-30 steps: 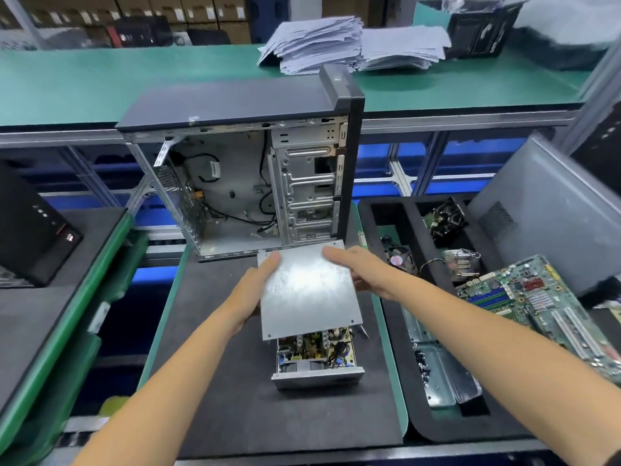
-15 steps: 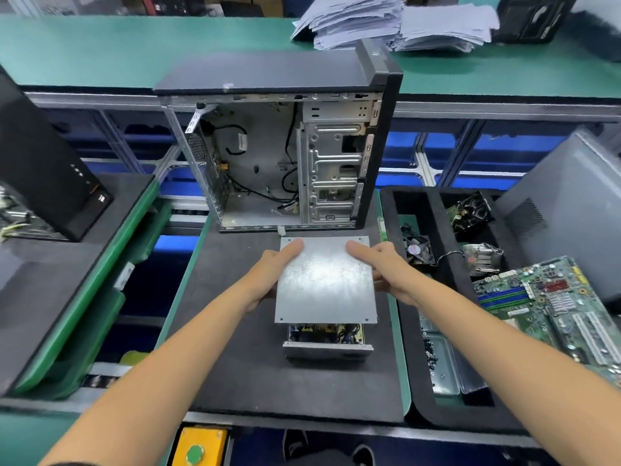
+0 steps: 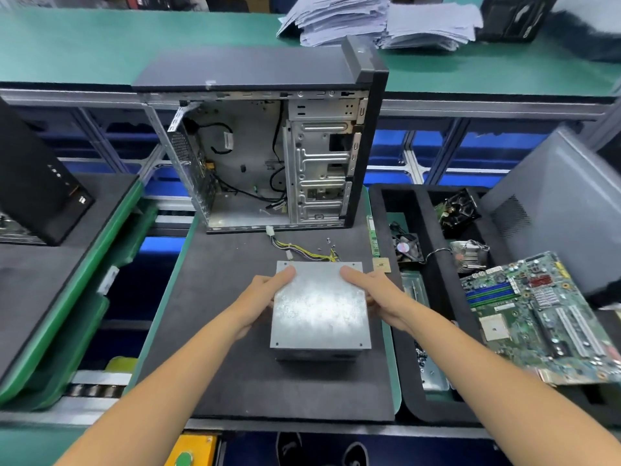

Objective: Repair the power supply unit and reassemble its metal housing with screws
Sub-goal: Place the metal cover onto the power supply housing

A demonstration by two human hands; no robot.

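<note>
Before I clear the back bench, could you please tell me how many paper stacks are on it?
2: one paper stack behind the open computer case, a second stack just right of it; others may lie off-frame.

Circuit board hidden under metal cover

Power supply on the mat — open case behind, motherboard right.

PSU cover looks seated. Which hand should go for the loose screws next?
Probably the right hand: the loose screws lie on the mat beyond the metal cover's far right corner, nearer that hand. The left hand can steady the cover meanwhile.
</note>
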